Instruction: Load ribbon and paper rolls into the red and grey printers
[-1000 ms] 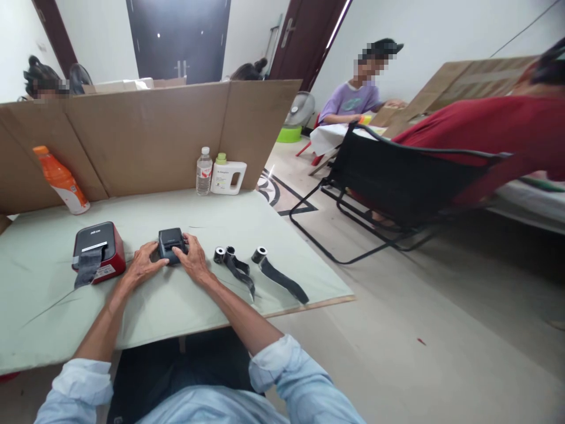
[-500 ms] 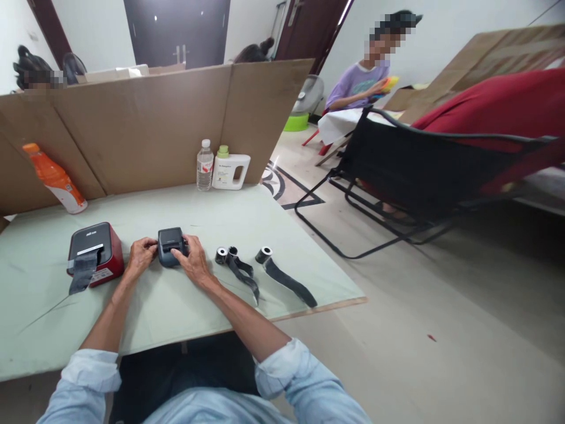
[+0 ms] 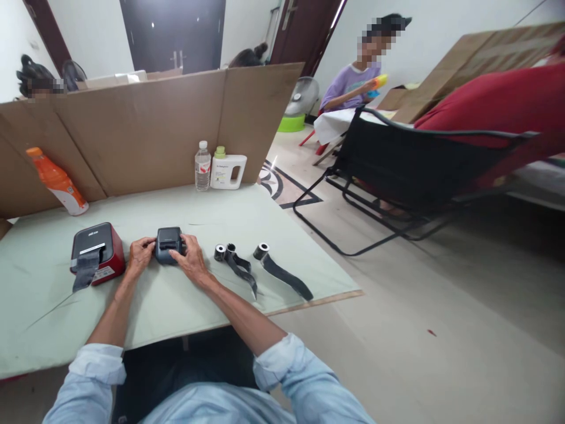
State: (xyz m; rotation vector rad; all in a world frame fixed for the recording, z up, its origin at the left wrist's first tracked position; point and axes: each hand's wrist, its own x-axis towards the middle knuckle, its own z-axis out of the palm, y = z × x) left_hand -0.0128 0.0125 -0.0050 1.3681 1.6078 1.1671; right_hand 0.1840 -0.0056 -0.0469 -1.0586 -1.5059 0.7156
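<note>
A small dark label printer (image 3: 168,237) sits on the pale green tabletop between my hands. Its left side is held by the fingertips of my left hand (image 3: 140,257). My right hand (image 3: 192,260) grips the other side, the thumb resting on the front edge. To the left stands a larger red and black printer (image 3: 97,250), a dark strip (image 3: 85,270) hanging from its front. Right of my hands lie small rolls with black ribbon trailing off them: a pair close together (image 3: 224,252) and a single roll (image 3: 261,251) farther right.
A cardboard screen (image 3: 163,129) runs along the table's back. Before it stand an orange bottle (image 3: 59,182), a clear water bottle (image 3: 202,168) and a white jug (image 3: 227,172). Beyond the right edge are a black folding chair (image 3: 410,159) and a seated person (image 3: 353,82).
The view has shifted slightly. Both hands keep their hold on the small printer, which stays in nearly the same place. The seated person's hands have moved a little.
</note>
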